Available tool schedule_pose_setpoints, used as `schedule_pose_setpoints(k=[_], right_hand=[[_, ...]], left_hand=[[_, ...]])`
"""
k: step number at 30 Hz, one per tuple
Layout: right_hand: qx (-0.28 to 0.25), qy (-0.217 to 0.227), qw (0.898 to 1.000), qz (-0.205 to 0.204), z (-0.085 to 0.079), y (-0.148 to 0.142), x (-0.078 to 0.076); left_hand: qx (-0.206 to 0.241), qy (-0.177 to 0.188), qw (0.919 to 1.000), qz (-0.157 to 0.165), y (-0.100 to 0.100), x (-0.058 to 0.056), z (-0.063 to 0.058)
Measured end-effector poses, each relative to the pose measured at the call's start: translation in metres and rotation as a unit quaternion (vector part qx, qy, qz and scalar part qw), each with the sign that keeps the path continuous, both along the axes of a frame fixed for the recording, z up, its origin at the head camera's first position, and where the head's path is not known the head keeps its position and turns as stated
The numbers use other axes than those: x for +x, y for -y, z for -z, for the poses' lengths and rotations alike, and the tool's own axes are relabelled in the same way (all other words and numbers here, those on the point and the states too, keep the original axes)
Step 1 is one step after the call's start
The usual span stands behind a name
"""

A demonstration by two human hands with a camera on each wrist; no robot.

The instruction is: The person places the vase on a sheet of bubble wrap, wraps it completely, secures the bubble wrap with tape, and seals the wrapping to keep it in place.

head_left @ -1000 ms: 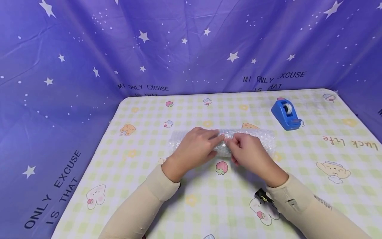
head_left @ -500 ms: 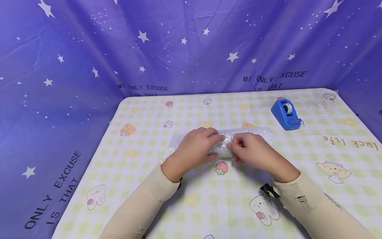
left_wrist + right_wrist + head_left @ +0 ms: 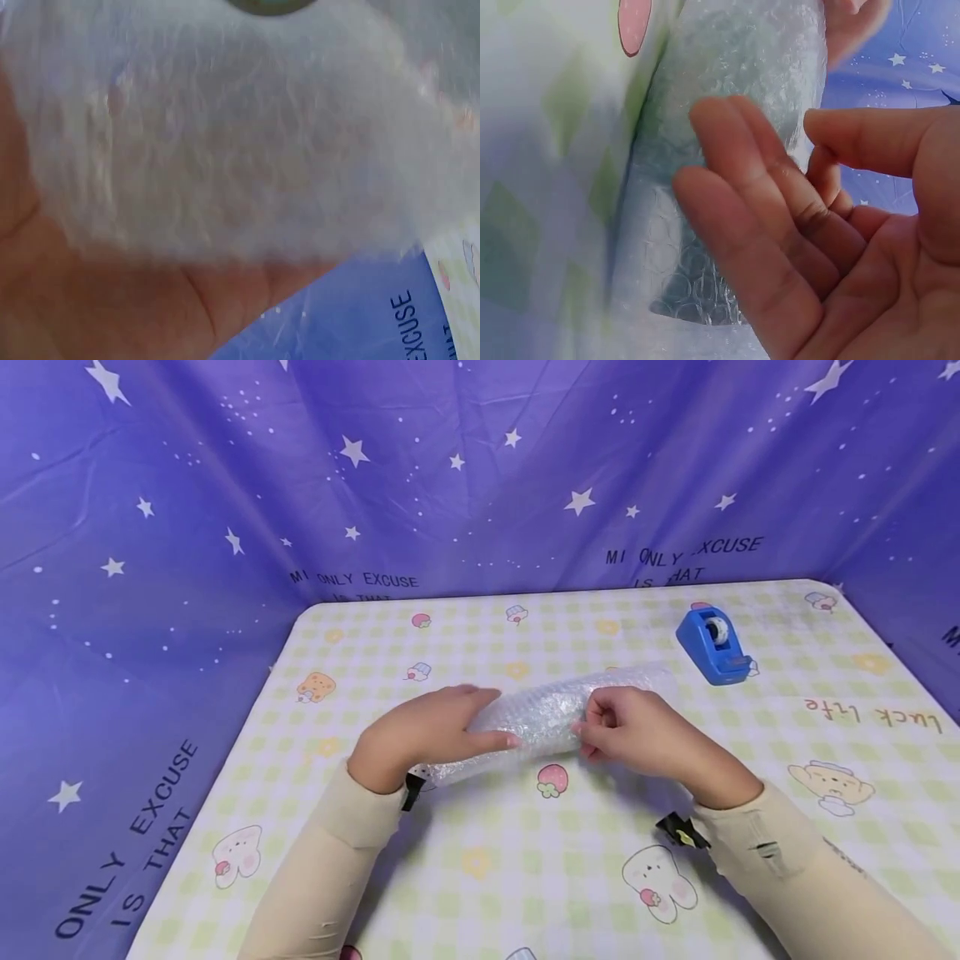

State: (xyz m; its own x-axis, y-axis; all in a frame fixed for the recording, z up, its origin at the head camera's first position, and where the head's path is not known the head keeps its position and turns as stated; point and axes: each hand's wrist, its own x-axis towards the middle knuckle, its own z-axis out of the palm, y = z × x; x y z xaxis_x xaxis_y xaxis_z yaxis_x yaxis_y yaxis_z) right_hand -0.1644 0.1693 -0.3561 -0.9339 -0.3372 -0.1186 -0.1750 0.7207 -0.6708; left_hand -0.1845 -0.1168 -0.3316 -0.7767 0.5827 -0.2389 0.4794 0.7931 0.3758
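Observation:
A clear bubble wrap roll (image 3: 551, 710) lies across the middle of the table in the head view, its right end angled toward the back. Something grey-green shows faintly through the bubble wrap (image 3: 727, 67) in the right wrist view; its kind is hidden. My left hand (image 3: 431, 727) grips the left part, thumb on the near side and fingers beyond. The left wrist view has the palm (image 3: 150, 300) against the wrap. With thumb and index finger, my right hand (image 3: 637, 727) pinches at the wrap's surface right of centre, its other fingers (image 3: 735, 232) in front of the roll.
A blue tape dispenser (image 3: 712, 645) with a roll of tape stands at the back right. The table (image 3: 480, 827) has a checked cloth with printed cartoons. Purple star-patterned curtains (image 3: 465, 510) hang behind and beside it.
My left hand has shifted left and turned along the roll. The roll has tilted, left end nearer and right end farther back. The right hand has moved slightly right from the left fingers.

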Motion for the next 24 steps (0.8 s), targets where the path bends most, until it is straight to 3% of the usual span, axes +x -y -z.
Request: schedule_pose_setpoints(k=[2, 4, 9, 13, 17, 21, 24], right_hand=[[0.0, -0.004, 1.0, 0.007, -0.002, -0.001, -0.001], [-0.012, -0.001, 1.0, 0.021, -0.004, -0.002, -0.001], [-0.056, 0.028, 0.997, 0.048, -0.003, -0.006, -0.003], [-0.075, 0.038, 0.995, 0.052, 0.002, -0.006, -0.007], [-0.088, 0.049, 0.994, 0.051, 0.008, -0.006, -0.011], [-0.089, 0.058, 0.993, 0.053, 0.012, -0.008, -0.015], [-0.09, 0.065, 0.992, 0.052, 0.015, -0.01, -0.017]], left_hand=[[-0.005, 0.032, 0.9995, -0.006, 0.003, -0.001, -0.003], [0.006, 0.047, 0.9989, 0.009, 0.003, -0.002, -0.005], [0.042, 0.043, 0.9953, 0.076, -0.005, -0.002, -0.002], [0.052, 0.002, 0.9926, 0.11, -0.017, 0.0, 0.006], [0.026, -0.043, 0.9952, 0.085, -0.028, 0.003, 0.015], [0.013, -0.033, 0.9989, 0.031, -0.034, 0.005, 0.02], [0.02, -0.03, 0.999, 0.027, -0.035, 0.006, 0.021]])
